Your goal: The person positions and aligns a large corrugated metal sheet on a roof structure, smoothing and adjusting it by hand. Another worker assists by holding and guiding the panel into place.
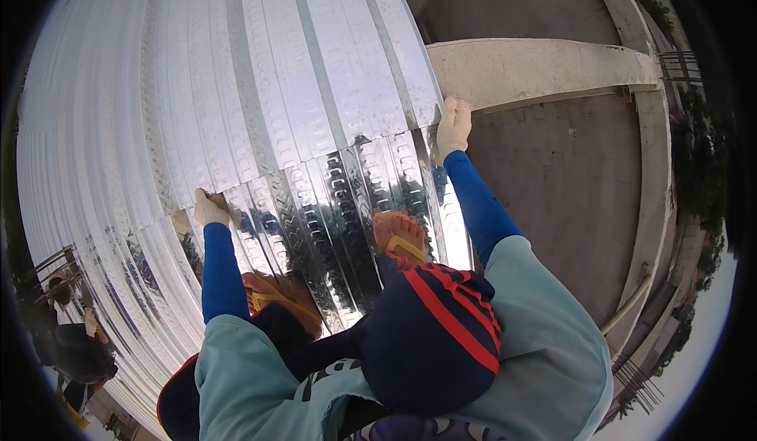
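Silvery ribbed metal sheets point(300, 47) fill the upper left and middle, one lapped over a shinier sheet point(367, 275) below it. My left hand point(211, 207), in a cream glove, is closed on the lower edge of the upper sheet, left of middle. My right hand point(454, 129), gloved alike, grips that sheet's lower right corner. My two sandalled feet point(398, 230) are on the lower sheet between my arms.
Beyond the sheets' right edge, concrete beams point(544, 70) frame a grey surface point(560, 204) lower down, with rebar point(635, 386) and trees at the rim. Another person point(75, 346) is at the far lower left, near more rebar.
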Tool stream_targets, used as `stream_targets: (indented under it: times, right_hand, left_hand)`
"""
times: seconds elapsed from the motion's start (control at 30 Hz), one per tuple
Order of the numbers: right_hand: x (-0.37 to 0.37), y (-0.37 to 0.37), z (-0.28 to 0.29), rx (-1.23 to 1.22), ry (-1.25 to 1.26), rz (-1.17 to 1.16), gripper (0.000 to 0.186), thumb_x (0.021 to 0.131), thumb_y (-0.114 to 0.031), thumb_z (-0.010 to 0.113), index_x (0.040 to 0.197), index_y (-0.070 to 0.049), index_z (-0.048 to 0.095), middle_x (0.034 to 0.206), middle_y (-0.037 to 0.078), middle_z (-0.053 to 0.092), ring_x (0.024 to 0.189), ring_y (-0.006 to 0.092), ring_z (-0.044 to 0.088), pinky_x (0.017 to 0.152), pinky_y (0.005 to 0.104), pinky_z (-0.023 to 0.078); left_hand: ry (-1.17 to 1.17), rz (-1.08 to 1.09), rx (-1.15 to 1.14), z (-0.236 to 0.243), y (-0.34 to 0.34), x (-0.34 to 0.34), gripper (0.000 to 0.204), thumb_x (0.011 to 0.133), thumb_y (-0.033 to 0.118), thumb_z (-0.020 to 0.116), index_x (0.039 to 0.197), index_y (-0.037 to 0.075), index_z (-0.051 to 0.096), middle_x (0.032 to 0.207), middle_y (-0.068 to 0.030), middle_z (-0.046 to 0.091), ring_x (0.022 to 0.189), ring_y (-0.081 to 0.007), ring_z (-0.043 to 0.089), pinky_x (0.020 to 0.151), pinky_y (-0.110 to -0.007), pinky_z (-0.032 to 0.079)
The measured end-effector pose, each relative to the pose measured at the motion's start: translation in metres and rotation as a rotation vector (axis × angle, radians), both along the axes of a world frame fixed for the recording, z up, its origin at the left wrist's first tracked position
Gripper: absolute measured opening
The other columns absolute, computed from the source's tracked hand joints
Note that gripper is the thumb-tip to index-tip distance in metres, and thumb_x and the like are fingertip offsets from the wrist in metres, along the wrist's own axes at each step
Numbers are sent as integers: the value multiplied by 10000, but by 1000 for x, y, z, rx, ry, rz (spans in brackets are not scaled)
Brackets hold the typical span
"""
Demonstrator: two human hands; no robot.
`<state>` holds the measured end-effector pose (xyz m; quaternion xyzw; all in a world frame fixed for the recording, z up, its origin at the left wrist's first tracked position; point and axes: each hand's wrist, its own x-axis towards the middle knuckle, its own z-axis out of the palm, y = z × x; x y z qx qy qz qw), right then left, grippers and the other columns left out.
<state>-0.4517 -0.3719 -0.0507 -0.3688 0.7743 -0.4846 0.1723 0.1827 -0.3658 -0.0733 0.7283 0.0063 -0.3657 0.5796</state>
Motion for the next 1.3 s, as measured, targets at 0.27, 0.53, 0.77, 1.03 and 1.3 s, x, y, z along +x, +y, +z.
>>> stream_targets:
  times: [0.27,0.53,0.77,1.03,1.3]
  right_hand:
    - [8,31,19,109,-188,-46,532,1093,-455,740,1301,35,760,1087,82,730,1021,154,654,896,366,541]
    - [-1,34,10,203,-290,-54,375,1012,-307,864,1211,5,806,960,40,734,837,110,617,741,327,512]
    - [0,31,8,224,-173,-56,437,987,-352,879,1205,18,799,957,95,772,858,157,682,787,356,553]
    - [10,24,33,330,-199,-44,481,978,-384,878,1239,12,799,1058,174,810,971,264,757,887,402,581]
    - [13,26,40,348,-201,-42,478,978,-390,873,1248,-3,798,1075,197,808,1010,278,766,929,411,582]
  left_hand:
    - [-255,-326,7,-17,17,45,343,1026,282,665,756,92,570,794,-50,548,703,-204,597,581,-409,517]
    - [-598,-677,237,-40,7,70,237,1079,226,596,891,81,610,885,-74,615,821,-218,580,722,-431,532]
    - [-267,-389,38,-48,-6,66,277,1055,281,626,846,103,586,824,-54,571,731,-224,590,606,-444,509]
    - [-550,-693,243,-45,2,96,215,1069,249,625,943,77,594,878,-100,667,762,-234,586,650,-447,499]
    - [-694,-676,251,-42,7,81,417,1073,366,589,765,86,569,764,-74,610,686,-215,580,604,-446,484]
